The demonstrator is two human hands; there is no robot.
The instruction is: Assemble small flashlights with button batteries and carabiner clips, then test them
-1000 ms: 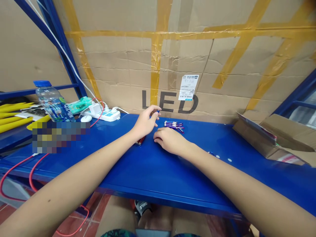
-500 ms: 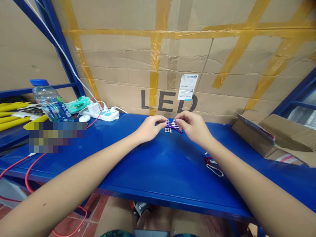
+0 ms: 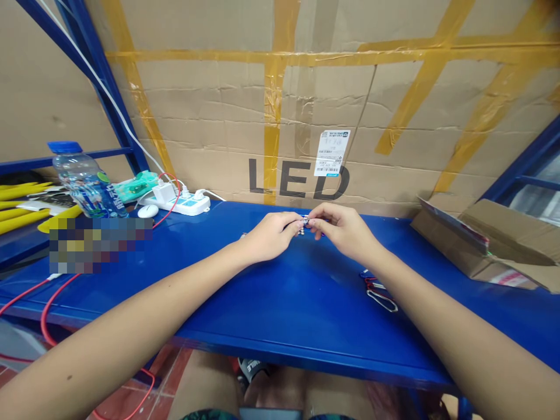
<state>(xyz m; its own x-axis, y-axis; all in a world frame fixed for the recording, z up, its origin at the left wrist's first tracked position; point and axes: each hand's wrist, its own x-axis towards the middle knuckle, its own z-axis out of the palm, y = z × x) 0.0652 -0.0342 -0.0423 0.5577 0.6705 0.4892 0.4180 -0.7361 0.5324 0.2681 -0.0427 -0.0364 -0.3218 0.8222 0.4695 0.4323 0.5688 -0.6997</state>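
My left hand (image 3: 272, 234) and my right hand (image 3: 340, 228) meet fingertip to fingertip over the middle of the blue shelf (image 3: 262, 297). Both are closed in a pinch around a small purple item with a silver end (image 3: 304, 222), too small to name. A few small silver cells (image 3: 301, 231) lie on the shelf just under the fingertips. Beside my right forearm lie red and silver carabiner clips (image 3: 380, 294).
A taped cardboard sheet marked LED (image 3: 301, 116) stands behind the shelf. At the left are a water bottle (image 3: 85, 184), a white power strip (image 3: 181, 201) with red and white cables, and yellow pieces (image 3: 21, 204). An open cardboard box (image 3: 490, 242) lies at the right.
My right hand lifted off the shelf and came up to meet my left hand; both now pinch one small purple item. The purple pieces that lay on the shelf are hidden behind the hands.
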